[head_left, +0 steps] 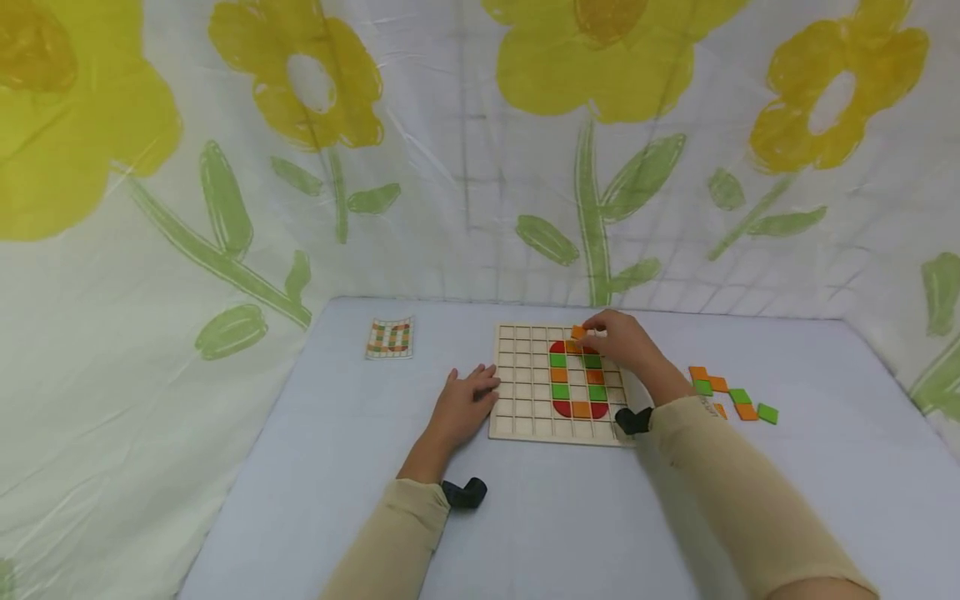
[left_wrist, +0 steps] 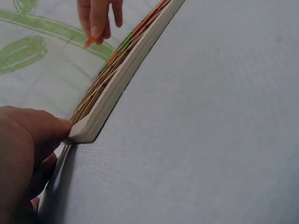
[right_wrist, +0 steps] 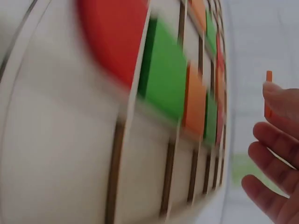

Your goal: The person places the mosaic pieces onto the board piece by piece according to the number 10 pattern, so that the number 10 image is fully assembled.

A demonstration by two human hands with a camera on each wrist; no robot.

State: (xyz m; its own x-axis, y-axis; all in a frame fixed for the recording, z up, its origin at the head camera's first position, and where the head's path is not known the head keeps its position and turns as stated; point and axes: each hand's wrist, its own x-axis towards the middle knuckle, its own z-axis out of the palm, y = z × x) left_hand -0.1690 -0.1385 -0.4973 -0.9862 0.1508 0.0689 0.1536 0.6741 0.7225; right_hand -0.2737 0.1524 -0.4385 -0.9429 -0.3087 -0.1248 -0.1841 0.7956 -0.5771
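A wooden grid board (head_left: 517,425) lies on the table, bearing an oval ring of red, green and orange tiles. My right hand (head_left: 626,342) is over the board's far edge, pinching a small orange tile (head_left: 578,332) between thumb and finger. In the right wrist view that orange tile (right_wrist: 268,95) stands edge-on at the fingertips, the other fingers loosely bent. At the board's left edge rests my left hand (head_left: 461,408), its fingers spread a little. The left wrist view has its thumb (left_wrist: 51,127) touching the board's near corner.
Loose orange and green tiles (head_left: 742,407) lie to the right of the board, partly behind the right sleeve (head_left: 750,492). A small pattern card (head_left: 390,338) lies at the back left. A flower-printed curtain (head_left: 450,208) hangs behind the table (head_left: 555,525).
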